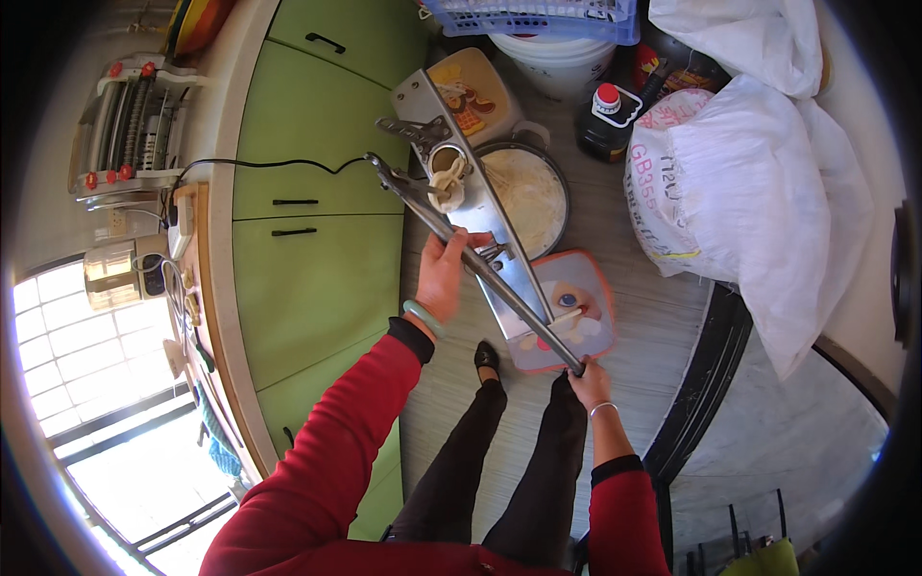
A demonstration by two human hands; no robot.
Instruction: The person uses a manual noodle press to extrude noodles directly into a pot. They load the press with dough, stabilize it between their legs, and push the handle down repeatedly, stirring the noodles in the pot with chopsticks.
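Note:
My right hand [592, 385] grips the end of a long metal lever [529, 320]. Farther along it, my left hand [439, 277] is wrapped around the bar, its fingers partly hidden. The lever lies slantwise over a metal noodle press [472, 209] that bridges two plastic stools. Near the press's far end is the round mouth of its cylinder [445, 157]. Pale dough [449, 189] hangs at that mouth, around the plunger. Below the press, a wide round pan [567, 205] holds pale, floury contents; the frame covers part of it.
The stools, one orange-rimmed [601, 288], one beige [497, 79], support the press. Green cabinets [317, 281] line the left, with a roller machine [133, 137] on the counter. A dark bottle [601, 133], white sacks [727, 187] and a white bucket [555, 61] stand beyond. A black cord [266, 165] crosses the cabinets.

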